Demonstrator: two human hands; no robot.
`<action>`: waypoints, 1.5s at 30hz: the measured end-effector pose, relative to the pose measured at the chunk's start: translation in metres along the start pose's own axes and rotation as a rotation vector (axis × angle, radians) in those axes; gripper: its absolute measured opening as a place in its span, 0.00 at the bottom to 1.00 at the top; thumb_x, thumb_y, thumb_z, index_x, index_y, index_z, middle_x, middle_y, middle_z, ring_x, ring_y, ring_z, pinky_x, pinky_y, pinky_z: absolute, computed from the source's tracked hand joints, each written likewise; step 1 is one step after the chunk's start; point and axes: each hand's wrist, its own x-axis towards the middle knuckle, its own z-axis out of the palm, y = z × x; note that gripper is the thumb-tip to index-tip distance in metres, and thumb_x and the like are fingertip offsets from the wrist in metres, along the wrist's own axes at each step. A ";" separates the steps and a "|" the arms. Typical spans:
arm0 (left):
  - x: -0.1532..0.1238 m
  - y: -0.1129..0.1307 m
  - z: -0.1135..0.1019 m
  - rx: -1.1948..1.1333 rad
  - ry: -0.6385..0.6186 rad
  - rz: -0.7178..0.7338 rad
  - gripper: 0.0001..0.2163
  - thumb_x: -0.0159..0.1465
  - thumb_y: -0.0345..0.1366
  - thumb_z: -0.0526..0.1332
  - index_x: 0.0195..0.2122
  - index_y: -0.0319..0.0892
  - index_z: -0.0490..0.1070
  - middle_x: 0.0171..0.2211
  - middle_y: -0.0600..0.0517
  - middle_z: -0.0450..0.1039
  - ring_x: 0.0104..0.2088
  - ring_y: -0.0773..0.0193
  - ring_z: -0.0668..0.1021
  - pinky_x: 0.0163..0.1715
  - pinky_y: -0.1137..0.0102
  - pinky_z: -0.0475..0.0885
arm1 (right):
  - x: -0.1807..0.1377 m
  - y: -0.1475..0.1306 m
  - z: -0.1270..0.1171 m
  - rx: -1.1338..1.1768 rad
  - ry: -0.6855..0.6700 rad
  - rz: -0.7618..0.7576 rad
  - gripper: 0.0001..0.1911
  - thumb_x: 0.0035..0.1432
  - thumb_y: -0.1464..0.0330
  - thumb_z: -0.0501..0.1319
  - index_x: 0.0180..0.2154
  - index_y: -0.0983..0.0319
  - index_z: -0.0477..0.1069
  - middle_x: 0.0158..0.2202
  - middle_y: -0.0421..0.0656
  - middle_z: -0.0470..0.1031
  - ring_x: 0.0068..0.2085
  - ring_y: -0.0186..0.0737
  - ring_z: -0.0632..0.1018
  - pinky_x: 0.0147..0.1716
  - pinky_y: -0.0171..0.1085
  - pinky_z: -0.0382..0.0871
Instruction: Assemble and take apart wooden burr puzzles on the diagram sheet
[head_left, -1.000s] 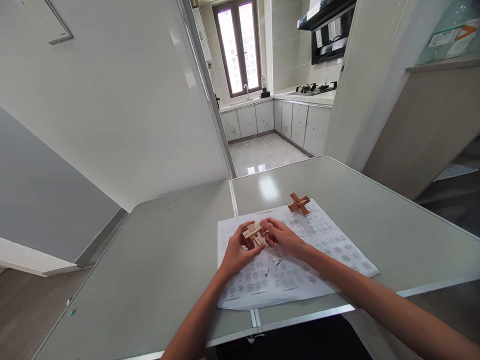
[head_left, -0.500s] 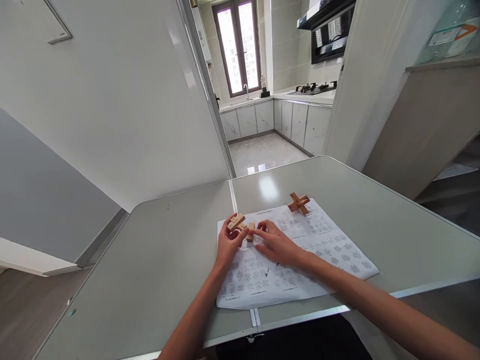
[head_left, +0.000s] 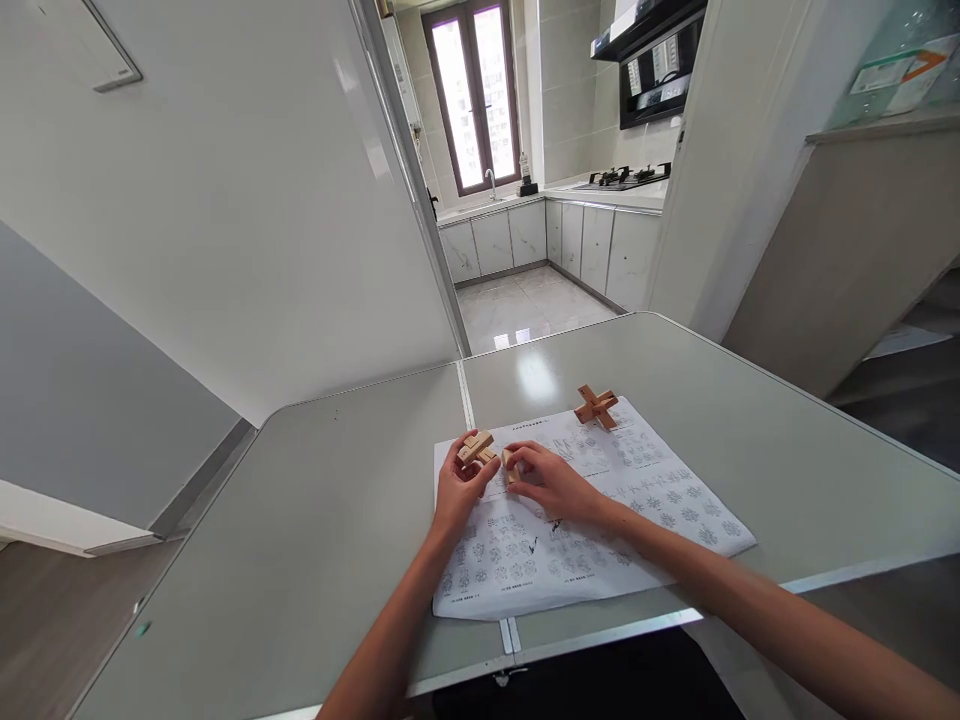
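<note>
Above the left part of a printed instruction sheet (head_left: 510,590), my left hand (head_left: 459,495) is closed around several joined wooden puzzle pieces (head_left: 477,447). My right hand (head_left: 551,482) pinches a single pale wooden puzzle piece (head_left: 511,466) between thumb and fingers, just right of the joined pieces and apart from them. My fingers partly cover this piece. A darker wooden cross-shaped puzzle (head_left: 597,407) rests at the sheet's far right corner.
The sheet lies on a grey-green folding table (head_left: 360,500) with a metal seam down its middle. A small green speck (head_left: 143,628) is near the left edge. Beyond stand a white wall panel (head_left: 300,200) and a kitchen with a gas stove (head_left: 630,177).
My right fingers have closed on the single puzzle piece and shifted it slightly right, tilting it. My left hand keeps its hold on the joined pieces, nearly still.
</note>
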 end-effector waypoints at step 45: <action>-0.003 0.005 0.003 0.007 -0.021 -0.016 0.31 0.55 0.46 0.75 0.58 0.46 0.69 0.36 0.53 0.75 0.22 0.75 0.66 0.19 0.77 0.63 | 0.006 -0.012 -0.011 0.442 0.075 0.335 0.17 0.61 0.53 0.64 0.42 0.60 0.71 0.28 0.38 0.73 0.26 0.35 0.70 0.25 0.34 0.64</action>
